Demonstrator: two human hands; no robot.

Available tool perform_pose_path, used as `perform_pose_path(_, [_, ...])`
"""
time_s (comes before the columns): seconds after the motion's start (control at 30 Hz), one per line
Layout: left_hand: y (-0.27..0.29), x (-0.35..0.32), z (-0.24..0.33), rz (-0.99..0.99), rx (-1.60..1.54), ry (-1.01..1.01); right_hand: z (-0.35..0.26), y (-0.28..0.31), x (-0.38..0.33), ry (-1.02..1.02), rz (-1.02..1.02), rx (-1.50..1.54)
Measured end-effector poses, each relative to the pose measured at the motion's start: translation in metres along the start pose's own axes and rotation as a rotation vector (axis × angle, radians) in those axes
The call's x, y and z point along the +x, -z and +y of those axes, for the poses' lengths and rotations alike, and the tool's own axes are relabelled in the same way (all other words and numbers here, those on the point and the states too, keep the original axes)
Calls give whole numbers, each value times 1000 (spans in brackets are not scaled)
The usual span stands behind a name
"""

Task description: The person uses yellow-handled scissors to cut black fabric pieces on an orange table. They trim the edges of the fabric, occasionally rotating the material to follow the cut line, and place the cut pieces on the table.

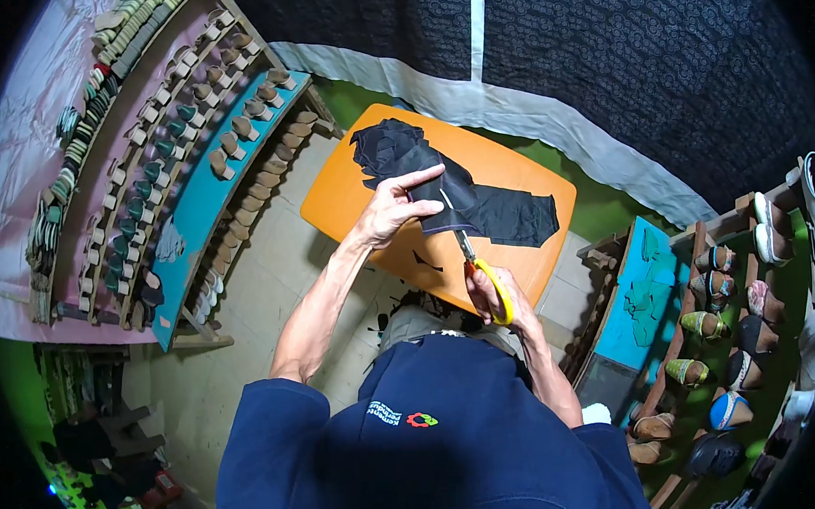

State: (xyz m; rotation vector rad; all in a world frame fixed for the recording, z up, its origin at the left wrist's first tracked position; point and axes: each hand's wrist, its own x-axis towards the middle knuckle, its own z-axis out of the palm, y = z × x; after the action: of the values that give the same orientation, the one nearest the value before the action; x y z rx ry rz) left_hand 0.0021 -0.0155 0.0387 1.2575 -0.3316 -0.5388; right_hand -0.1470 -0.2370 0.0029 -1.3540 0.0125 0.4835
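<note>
My left hand (389,214) grips a piece of black cloth (450,219), its index finger and thumb stretched across the near left part. The scissors (499,291), with yellow handles and metal blades, are in my right hand (513,306). Their blades point away from me and meet the near edge of the held piece; how far apart they are is hard to make out. Beyond my left hand lies a crumpled heap of black cloth (385,145). A flatter black cloth strip (523,213) stretches to the right.
An orange table (344,179) with rounded corners carries the cloth, including a small black scrap (426,261) near its front edge. Shelves of shoe forms (180,128) stand at left. At right is a rack of shoes (706,322) beside a blue board (635,289). Dark curtains (601,69) hang behind.
</note>
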Motion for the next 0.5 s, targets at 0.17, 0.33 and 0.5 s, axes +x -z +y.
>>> perform_pose_path(0.17, [1,12,-3,-20,-82,28,1,-6,11,4,52,36])
perform_pose_path(0.33, [11,22,-8,-43,-76,27,5,-14,18,28,124,60])
perform_pose_path(0.5, [15,27,-9,-60,-116,6,1,-25,20,24,206,49])
